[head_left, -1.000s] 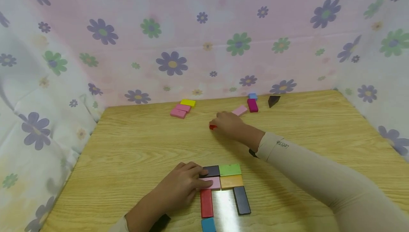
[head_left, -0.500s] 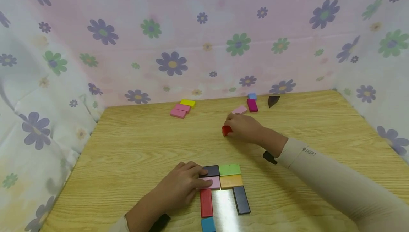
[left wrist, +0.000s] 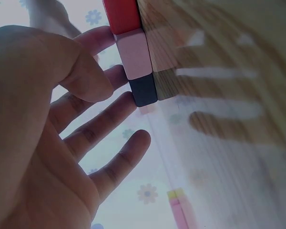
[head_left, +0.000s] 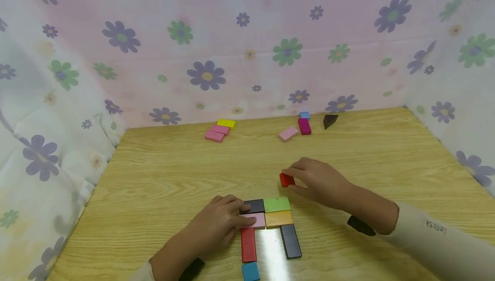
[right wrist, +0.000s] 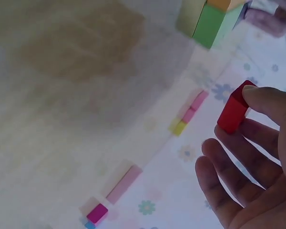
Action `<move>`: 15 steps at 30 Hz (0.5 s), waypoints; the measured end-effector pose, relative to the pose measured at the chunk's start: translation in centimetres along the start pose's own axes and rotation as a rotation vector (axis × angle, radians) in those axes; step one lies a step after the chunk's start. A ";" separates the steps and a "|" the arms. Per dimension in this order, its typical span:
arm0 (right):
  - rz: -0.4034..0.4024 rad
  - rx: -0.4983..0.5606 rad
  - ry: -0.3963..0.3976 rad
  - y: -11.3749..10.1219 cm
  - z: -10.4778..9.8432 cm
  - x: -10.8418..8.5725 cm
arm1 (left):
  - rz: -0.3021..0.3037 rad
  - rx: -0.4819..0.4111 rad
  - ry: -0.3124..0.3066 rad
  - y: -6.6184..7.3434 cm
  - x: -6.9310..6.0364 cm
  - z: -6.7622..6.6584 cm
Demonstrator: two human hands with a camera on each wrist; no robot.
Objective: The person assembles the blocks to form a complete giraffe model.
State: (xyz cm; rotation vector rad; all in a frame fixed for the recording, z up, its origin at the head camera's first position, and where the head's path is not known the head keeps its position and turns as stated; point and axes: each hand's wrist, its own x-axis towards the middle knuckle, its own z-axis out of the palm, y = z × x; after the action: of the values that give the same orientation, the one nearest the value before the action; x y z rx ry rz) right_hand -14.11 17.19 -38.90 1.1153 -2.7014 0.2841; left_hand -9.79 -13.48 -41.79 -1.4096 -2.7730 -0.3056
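Note:
In the head view my right hand pinches a red block between thumb and fingers, just beyond the green block. The right wrist view shows this red block between thumb and fingertips. My left hand rests with fingers extended on the black block and the pink block. Beside these lie the green block and an orange block. Below them run a red block and a dark block, with a blue block under the red one.
At the back of the wooden table lie a yellow block and two pink ones on the left. Further right are a light pink block, a magenta block, a blue block and a dark triangular block.
My right hand has moved nearer and to the right with the red block, uncovering the light pink block at the back. The left hand stays on the black and pink blocks.

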 end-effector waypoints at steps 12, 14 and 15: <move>-0.136 0.090 0.066 -4.1 0.3 -4.3 | 0.005 0.004 0.015 -0.1 -0.1 0.2; -0.170 0.096 0.082 -4.6 0.6 -4.8 | 0.004 0.005 0.012 -0.1 -0.1 0.2; -0.186 0.101 0.095 -4.8 0.8 -5.1 | 0.003 0.004 0.012 -0.1 -0.1 0.3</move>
State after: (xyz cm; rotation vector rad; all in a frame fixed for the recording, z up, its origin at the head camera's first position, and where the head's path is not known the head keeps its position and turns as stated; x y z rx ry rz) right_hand -7.25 17.05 -40.49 1.3357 -2.5042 0.4352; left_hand -9.79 -13.52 -42.05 -1.4061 -2.7596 -0.3069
